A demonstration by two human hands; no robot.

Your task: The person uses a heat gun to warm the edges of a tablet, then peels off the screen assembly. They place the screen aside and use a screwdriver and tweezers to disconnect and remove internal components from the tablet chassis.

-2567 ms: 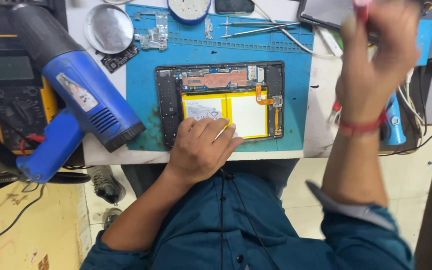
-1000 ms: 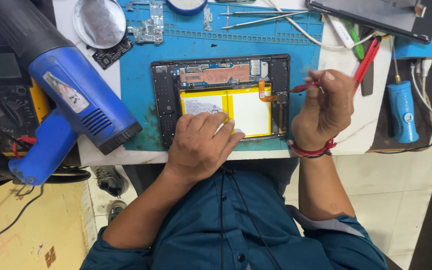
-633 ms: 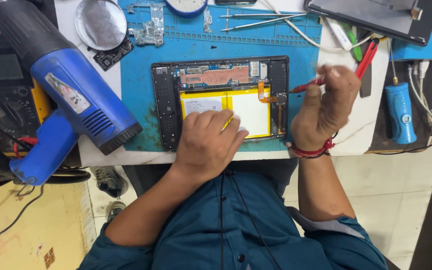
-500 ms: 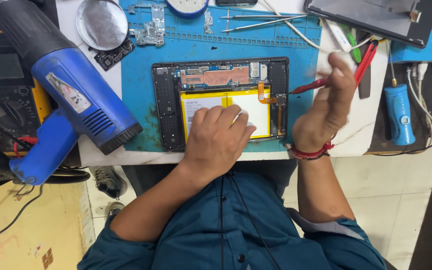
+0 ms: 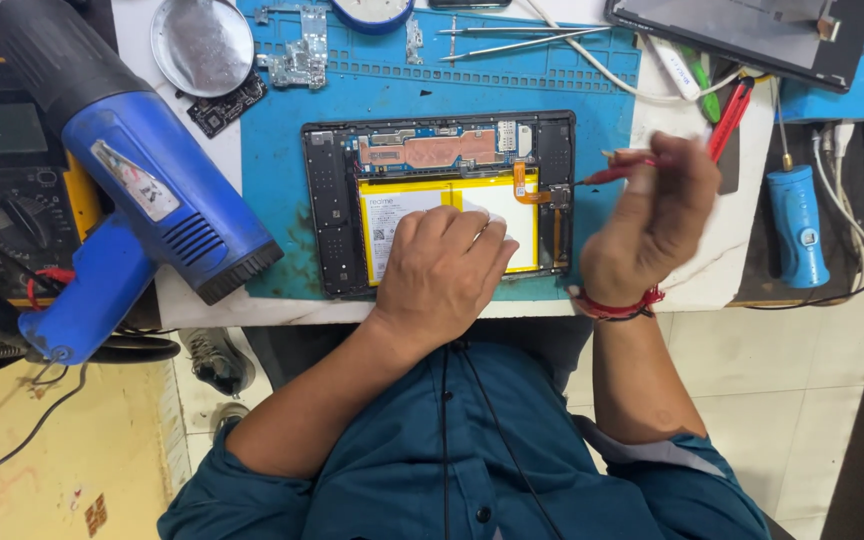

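the opened tablet lies flat on the blue mat, back cover off. the left hand presses flat on its yellow battery, gripping nothing. the right hand pinches a red screwdriver, tip at the right edge. judged step: working a screw; next calls for steady alignment.

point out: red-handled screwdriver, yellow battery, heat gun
red-handled screwdriver (image 5: 620,174), head view, on its red shaft left of the right hand.
yellow battery (image 5: 392,200), head view, on its bare upper left face.
heat gun (image 5: 167,205), head view, on its blue body.
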